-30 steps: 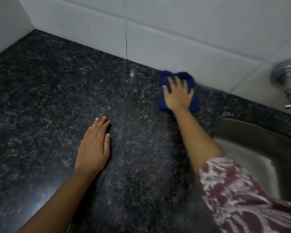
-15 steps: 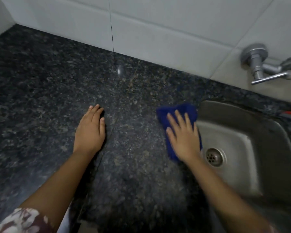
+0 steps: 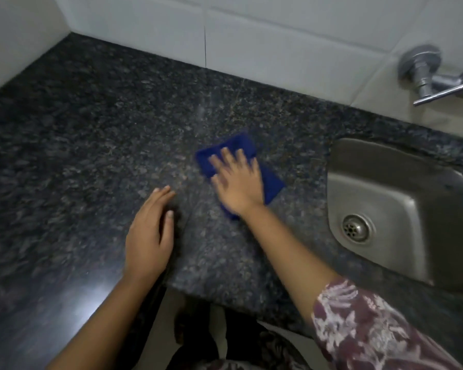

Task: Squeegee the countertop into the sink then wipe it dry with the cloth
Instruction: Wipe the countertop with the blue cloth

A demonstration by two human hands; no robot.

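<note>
One blue cloth (image 3: 270, 184) lies on the dark speckled desk (image 3: 78, 145), around the middle of the slab, left of the sink (image 3: 401, 182) and apart from its rim. Two hands are in view. The right hand (image 3: 237, 182) lies on top of the cloth with its fingers straight and spread, pressing it flat rather than gripping it; the hand is blurred. The left hand (image 3: 150, 236) rests palm down on the bare stone, fingers straight and close together, holding nothing, nearer and to the left of the cloth.

There is one steel sink with one round drain (image 3: 357, 228), and one metal tap (image 3: 422, 73) on the wall above it.

The desk's far edge meets a white tiled wall (image 3: 278, 33), and its left end runs into a corner. The near edge passes just behind the left wrist. A wide stretch of stone reaches from the hands left to the corner. One patterned sleeve (image 3: 358, 327) covers the right forearm.
</note>
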